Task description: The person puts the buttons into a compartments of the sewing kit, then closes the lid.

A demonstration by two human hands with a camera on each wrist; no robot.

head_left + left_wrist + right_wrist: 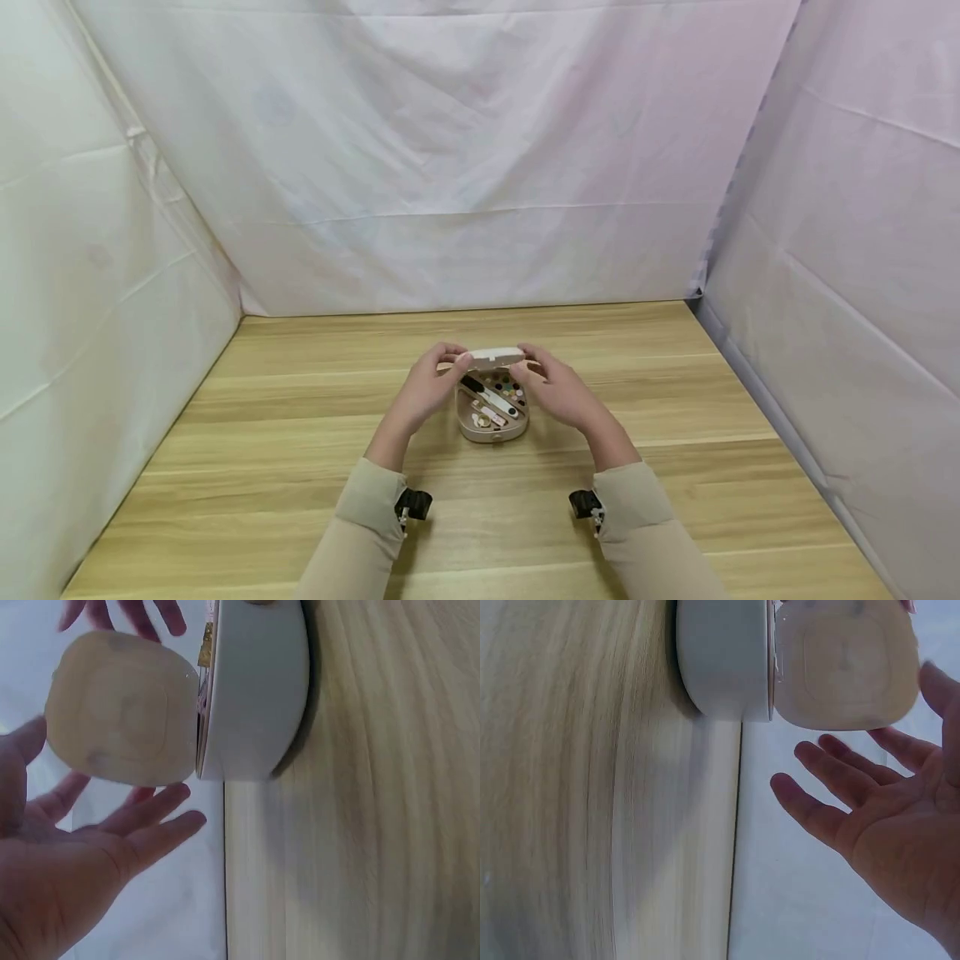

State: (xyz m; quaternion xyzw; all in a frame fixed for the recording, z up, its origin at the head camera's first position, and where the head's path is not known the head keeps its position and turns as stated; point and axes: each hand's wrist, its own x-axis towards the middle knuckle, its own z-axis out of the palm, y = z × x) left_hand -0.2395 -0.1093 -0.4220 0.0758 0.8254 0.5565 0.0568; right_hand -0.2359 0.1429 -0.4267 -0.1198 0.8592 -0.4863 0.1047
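Note:
A small beige case [492, 435], apparently a sewing kit, lies on the table with its lid [495, 354] raised at the far side. Inside are a slim white-and-black tool [491, 397], several small coloured round pieces [510, 386] and little items in the near compartment. My left hand [431, 387] holds the lid's left edge, thumb at the rim and other fingers spread behind. Opposite it, my right hand [555, 387] holds the right edge in the same way. Both wrist views show the lid's plain panel [124, 709] standing up from the case wall [724, 660].
The wood-grain table [300, 433] spreads out around the case. White cloth [465, 167] hangs behind it and along both sides. Each sleeve cuff carries a black wrist camera [414, 504].

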